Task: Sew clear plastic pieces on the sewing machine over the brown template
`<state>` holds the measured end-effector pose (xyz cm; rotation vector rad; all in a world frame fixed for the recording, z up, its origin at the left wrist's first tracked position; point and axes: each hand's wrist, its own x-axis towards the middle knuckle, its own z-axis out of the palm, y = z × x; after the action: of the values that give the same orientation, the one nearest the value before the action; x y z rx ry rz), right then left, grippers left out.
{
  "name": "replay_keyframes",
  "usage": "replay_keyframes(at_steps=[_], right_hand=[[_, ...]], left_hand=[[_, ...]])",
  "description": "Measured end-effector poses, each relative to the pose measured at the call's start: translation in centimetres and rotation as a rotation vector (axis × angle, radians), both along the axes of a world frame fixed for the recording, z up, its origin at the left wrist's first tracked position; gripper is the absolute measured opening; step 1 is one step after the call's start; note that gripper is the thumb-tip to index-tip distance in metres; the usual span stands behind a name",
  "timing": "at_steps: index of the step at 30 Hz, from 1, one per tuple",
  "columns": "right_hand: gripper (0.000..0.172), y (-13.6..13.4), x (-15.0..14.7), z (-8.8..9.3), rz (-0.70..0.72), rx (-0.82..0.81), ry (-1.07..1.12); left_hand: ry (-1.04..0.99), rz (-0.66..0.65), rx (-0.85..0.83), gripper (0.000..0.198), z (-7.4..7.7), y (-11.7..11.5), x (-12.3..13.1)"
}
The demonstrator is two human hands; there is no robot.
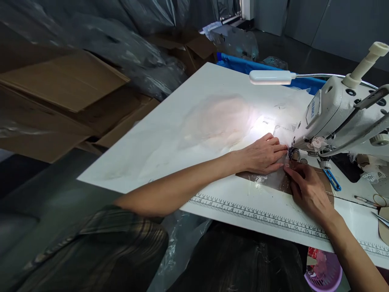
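A white sewing machine [325, 109] stands at the right, its presser foot [292, 154] close to the fingertips of both my hands. My left hand [266, 154] rests to the left of the foot, its bent fingers closed on thin sheer fabric [276, 178]. Just in front of the foot, my right hand [310, 188] pinches the fabric's near edge between thumb and forefinger. The pale, see-through cloth spreads to the left over the white table [170, 150]. Beneath the hands lies a shiny brown plate [252, 177]. The needle tip and the seam are too small to make out.
A lit lamp [270, 77] hangs over the table. Along the front edge runs a printed ruler [255, 215]. Blue thread snips [332, 179] and tweezers [381, 219] lie at the right. Cardboard boxes [67, 85] stand left, a purple basket [330, 280] below.
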<state>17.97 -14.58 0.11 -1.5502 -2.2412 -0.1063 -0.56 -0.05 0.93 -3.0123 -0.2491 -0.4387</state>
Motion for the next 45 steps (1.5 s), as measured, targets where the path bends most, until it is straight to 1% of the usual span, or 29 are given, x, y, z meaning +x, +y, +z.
replay_keyframes(at_steps=[7,12,19,27,36,45], right_hand=[[0.039,-0.17,-0.10,-0.09,-0.027,-0.027,0.015],[0.039,-0.01,-0.23,0.09,-0.007,-0.006,-0.038],[0.038,-0.03,-0.34,0.18,-0.036,-0.013,-0.086],[0.036,-0.01,-0.25,-0.08,-0.034,-0.003,-0.048],[0.039,-0.16,-0.19,-0.19,-0.038,-0.039,0.033],[0.036,0.19,-0.02,-0.59,-0.034,0.009,0.109]], left_hand=[[-0.013,-0.003,-0.073,0.041,-0.24,0.10,-0.31],[-0.004,0.000,-0.056,0.041,-0.12,0.36,-0.46],[0.003,0.015,-0.039,0.042,0.08,0.38,-0.21],[0.004,0.018,-0.053,0.043,-0.05,0.16,-0.16],[-0.013,0.011,-0.097,0.042,-0.17,0.12,-0.14],[-0.005,0.022,-0.102,0.043,-0.14,0.14,0.14]])
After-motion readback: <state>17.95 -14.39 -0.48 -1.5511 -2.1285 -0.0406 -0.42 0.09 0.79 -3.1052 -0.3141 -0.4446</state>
